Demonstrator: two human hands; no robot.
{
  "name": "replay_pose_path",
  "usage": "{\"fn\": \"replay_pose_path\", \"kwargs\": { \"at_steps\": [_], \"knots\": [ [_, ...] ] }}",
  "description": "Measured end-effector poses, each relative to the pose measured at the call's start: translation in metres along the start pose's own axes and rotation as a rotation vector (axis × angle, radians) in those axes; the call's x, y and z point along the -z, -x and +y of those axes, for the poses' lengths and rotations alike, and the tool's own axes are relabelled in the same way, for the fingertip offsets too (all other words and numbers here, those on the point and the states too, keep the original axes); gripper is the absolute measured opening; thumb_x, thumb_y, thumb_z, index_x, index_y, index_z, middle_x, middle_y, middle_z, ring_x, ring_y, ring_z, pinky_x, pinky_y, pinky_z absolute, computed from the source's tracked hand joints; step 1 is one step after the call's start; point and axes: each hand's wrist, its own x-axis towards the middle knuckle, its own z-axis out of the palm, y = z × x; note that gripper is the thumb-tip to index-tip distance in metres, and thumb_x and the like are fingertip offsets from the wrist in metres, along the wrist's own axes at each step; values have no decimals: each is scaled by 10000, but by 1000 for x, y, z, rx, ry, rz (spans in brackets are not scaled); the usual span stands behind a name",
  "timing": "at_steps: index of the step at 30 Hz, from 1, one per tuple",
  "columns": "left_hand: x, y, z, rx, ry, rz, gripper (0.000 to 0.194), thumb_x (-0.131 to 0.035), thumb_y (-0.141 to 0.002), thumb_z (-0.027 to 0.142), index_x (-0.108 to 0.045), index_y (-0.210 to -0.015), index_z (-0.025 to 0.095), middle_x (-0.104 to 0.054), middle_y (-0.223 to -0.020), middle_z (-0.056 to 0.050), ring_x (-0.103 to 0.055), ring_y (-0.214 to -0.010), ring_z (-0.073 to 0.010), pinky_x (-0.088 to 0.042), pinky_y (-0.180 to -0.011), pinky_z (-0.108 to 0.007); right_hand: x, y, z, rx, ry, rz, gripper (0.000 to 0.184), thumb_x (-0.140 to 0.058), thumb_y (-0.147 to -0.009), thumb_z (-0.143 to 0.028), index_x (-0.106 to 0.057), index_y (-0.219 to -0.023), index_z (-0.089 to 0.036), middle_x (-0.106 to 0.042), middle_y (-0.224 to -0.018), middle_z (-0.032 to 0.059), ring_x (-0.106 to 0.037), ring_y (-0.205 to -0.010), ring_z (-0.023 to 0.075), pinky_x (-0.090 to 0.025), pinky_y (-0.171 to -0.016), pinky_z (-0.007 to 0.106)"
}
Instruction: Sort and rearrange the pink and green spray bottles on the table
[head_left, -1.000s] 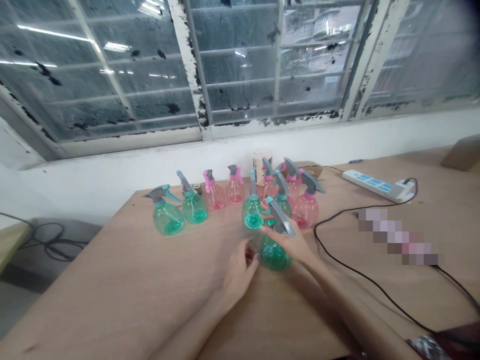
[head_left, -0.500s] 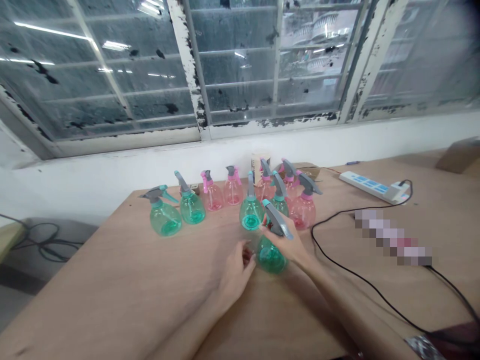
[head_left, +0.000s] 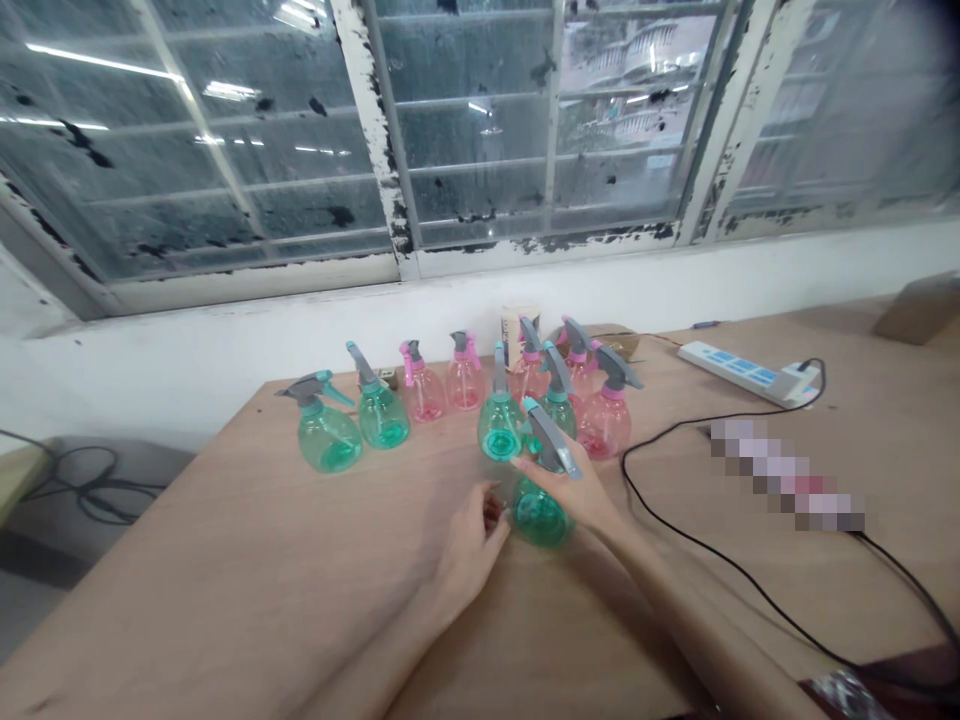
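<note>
White wall [head_left: 337, 322] below barred windows [head_left: 480, 130]

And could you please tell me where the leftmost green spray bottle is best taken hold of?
I'd grip the leftmost bottle by its neck, probably from the front: the neck is narrower than what lies below, and the trigger juts right, towards the neighbouring bottle.

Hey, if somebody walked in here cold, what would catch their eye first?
Probably the round, see-through green spray bottle in the right hand, near the centre of the view. Next come the round, see-through pink spray bottles standing farther back on the light-brown wooden table. The large window with a flaking white frame fills the top.
</note>
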Motion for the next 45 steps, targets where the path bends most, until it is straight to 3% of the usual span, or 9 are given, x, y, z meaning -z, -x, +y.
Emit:
{"fn": "replay_pose_path", "kwargs": {
  "at_steps": [4, 9, 18, 23, 26, 28, 31, 36, 45],
  "knots": [
    [-3, -1, -6, -12, -1, 11, 344, -507, -863, 293, -479, -1191, 195, -618, -933, -42, -589, -797, -171, -471, -758, -337, -1, 1, 1, 23, -12, 25, 740, -670, -778, -338, -330, -1434, -372, -513, -1377, 28, -541, -1188, 251, -499, -929, 400],
    [-5, -2, -12, -19, 13, 8, 348, -507, -867, 307, -480, -1196, 197, -616, -932, -45, -589, -793, -171, -472, -749, -332, -1, 1, 0, -13, -13, 0, 692, -666, -783, -359, -375, -1411, -363, -539, -1352, 40, -625, -1025, 228, -517, -881, 401],
    [-4, -1, -10, -27, 13, 11, 311, -514, -861, 297, -496, -1154, 195, -616, -924, -41, -588, -794, -169, -477, -761, -336, 1, -3, -9, 61, -4, -18, 361, -647, -759, -254, -572, -1113, -254, -631, -1120, 49, -605, -974, 210, -491, -860, 375],
    [-3, 0, -6, -18, 9, -1, 258, -508, -867, 310, -510, -1097, 194, -626, -915, -42, -592, -785, -170, -478, -747, -330, 1, -5, -15, 103, 198, 63, 126, -635, -729, -230, -585, -843, -243, -636, -836, 6, -607, -864, 223, -423, -912, 465],
    [-3, 0, -6, -23, 7, 6, 231, -511, -865, 313, -515, -1063, 192, -630, -917, -45, -595, -791, -172, -480, -753, -333, 1, -5, -17, 104, 265, 76, 61, -622, -737, -240, -576, -777, -244, -633, -794, -2, -610, -856, 228, -370, -961, 509],
    [-3, 0, -7, -24, 9, 6, 224, -513, -865, 314, -517, -1053, 193, -632, -916, -46, -596, -795, -173, -480, -756, -333, 1, -5, -16, 102, 246, 64, 100, -630, -743, -260, -600, -839, -254, -655, -864, 7, -614, -899, 237, -368, -975, 518],
    [-3, 0, -8, -21, 7, 5, 232, -506, -872, 319, -518, -1066, 193, -635, -917, -47, -596, -798, -174, -474, -753, -331, 1, -4, -9, 114, 187, 25, 331, -648, -752, -281, -599, -1079, -288, -654, -1102, 29, -575, -1094, 262, -357, -1020, 519],
    [-3, 0, -8, -21, 3, -4, 254, -499, -878, 346, -516, -1081, 195, -635, -916, -44, -600, -799, -177, -473, -756, -338, 1, -1, 6, 119, 124, 37, 610, -673, -766, -318, -454, -1335, -329, -514, -1374, 47, -469, -1271, 274, -364, -1055, 503],
    [-4, -1, -8, -31, -8, 5, 232, -508, -866, 299, -518, -1073, 195, -642, -930, -48, -611, -821, -180, -476, -760, -335, 1, 0, 1, 91, 66, 11, 654, -670, -785, -319, -408, -1385, -319, -470, -1423, 59, -454, -1300, 263, -362, -1083, 483]
  ]
}}
